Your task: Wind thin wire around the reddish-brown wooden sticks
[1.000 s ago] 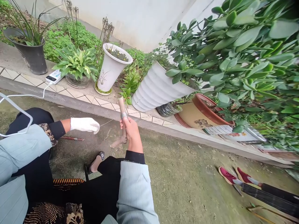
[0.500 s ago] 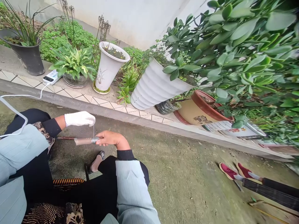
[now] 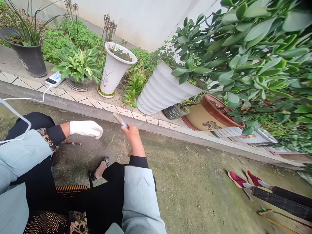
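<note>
Head camera: the bare right hand (image 3: 132, 132) is closed in a firm grip round a pale brown wooden stick (image 3: 117, 117), whose free end slants up and to the left, above the floor. A silvery-grey wound band (image 3: 124, 124) circles the stick just beside the thumb. From about there a thin pale thread (image 3: 110, 129) crosses to the left hand (image 3: 86, 128), which wears a white fabric glove and has its fingers bent together on the thread. Below the left wrist is a dark reddish-brown rod (image 3: 73, 143), apart from the glove. Past both hands runs a low concrete ledge edged with cream tiles (image 3: 112, 110), bearing a tapered white flowerpot (image 3: 112, 76), a ribbed white flowerpot (image 3: 161, 91) and a white rectangular device (image 3: 55, 79) with a cable. Well off to the right, another person's red shoes (image 3: 236, 179) rest on the grey-green concrete floor (image 3: 185, 175)
</note>
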`<state>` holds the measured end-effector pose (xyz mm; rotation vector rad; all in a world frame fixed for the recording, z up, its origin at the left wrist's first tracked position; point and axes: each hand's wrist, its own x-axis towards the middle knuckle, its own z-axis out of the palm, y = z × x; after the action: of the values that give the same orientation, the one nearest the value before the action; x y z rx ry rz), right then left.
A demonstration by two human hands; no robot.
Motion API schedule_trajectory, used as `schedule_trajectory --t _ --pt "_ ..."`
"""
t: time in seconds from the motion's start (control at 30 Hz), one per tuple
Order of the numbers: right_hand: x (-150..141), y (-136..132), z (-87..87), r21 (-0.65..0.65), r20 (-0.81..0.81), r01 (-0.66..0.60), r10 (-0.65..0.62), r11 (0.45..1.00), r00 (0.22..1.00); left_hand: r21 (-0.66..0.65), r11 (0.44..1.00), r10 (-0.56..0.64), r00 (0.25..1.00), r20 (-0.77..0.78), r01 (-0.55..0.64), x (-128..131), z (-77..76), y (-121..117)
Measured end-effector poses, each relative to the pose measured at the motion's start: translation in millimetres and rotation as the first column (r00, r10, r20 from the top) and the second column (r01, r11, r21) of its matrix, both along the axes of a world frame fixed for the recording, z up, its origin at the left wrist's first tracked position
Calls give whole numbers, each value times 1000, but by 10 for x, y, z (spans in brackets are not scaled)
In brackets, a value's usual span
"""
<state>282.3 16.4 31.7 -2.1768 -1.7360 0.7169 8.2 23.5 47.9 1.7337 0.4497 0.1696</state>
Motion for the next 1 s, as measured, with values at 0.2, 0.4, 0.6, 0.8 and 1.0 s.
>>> schedule_trajectory --t 0.2,0.4,0.6,0.8,1.0 --pt "-417 -127 -118 -403 -162 -562 548 722 821 275 912 324 946 -26 -305 -134 23 156" --pt "-484 -316 172 -150 -813 -819 402 553 420 370 828 450 893 11 -422 -153 -50 216" --pt "-27 -105 205 187 -811 207 32 960 584 116 977 187 981 -47 -181 -17 -184 85" --pt "6 54 -98 60 -104 63 -56 996 993 80 997 -20 999 -25 22 -2 -71 48" --pt "-346 -61 -161 -376 -30 -421 443 825 896 244 944 233 972 -24 -220 -121 -35 146"
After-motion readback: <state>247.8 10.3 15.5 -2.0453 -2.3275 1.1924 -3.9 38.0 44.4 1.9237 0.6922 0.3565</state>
